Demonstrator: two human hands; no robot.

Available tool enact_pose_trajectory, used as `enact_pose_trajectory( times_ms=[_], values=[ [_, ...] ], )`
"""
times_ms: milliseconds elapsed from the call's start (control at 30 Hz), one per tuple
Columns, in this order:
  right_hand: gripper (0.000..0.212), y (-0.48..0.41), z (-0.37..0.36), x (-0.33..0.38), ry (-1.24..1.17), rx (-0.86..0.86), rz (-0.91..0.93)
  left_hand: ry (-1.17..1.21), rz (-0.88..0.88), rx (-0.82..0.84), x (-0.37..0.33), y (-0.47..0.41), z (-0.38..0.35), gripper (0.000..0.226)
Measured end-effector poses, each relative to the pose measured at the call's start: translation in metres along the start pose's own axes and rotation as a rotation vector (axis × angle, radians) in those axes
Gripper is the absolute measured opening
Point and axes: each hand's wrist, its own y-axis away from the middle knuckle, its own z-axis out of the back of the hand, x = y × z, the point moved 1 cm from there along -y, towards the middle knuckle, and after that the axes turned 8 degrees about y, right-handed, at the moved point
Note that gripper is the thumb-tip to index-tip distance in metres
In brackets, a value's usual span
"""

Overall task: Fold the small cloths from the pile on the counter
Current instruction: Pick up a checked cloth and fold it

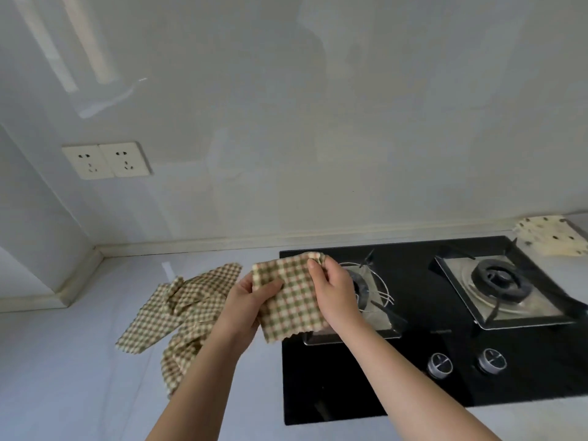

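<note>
Pale glossy wall (318, 122) meets a smooth grey counter (63, 361), with a double socket (106, 159) at the far left. A black glass stove (350, 377) with two round metal knobs (440, 364) fills the right side. Held up over the stove's left edge is a square checked cloth (289, 300), green and cream, with a wavy lower hem. The left hand (251, 297) grips its left edge, thumb in front. The right hand (334, 288) pinches the bunched top right corner. A rumpled pile of checked cloths (187, 300) lies on the counter just left of the stove. A spotted cream cloth (552, 238) lies at the far right.

On the pale counter (63, 361) a pile of checked cloths (178, 307) is laid at the left, a black hob (318, 383) is set at the right, and a spotted cloth (550, 238) is placed far right.
</note>
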Motion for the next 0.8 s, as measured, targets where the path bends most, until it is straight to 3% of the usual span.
enact_pose_trajectory(
  times_ms=[133,300,500,600,667,800],
  values=[
    [0.035,-0.001,0.081,-0.03,0.038,-0.006,-0.028,0.078,0.029,0.101,0.029,0.002,-0.07,0.043],
    [0.032,0.006,0.183,-0.069,0.06,-0.047,-0.063,0.092,0.125,0.224,0.072,0.006,-0.153,0.048],
    [0.033,0.018,0.279,-0.096,0.106,-0.091,-0.091,0.098,0.154,0.133,0.117,0.011,-0.247,0.028],
    [0.039,0.019,0.318,-0.113,0.088,-0.158,-0.125,0.125,0.242,0.231,0.135,0.011,-0.293,0.043],
    [0.04,0.019,0.345,-0.124,0.066,-0.211,-0.154,0.008,0.257,0.317,0.15,0.012,-0.319,0.04],
    [0.03,0.019,0.396,-0.145,0.006,-0.278,-0.235,-0.197,0.075,0.195,0.184,0.013,-0.371,0.022]
  ],
)
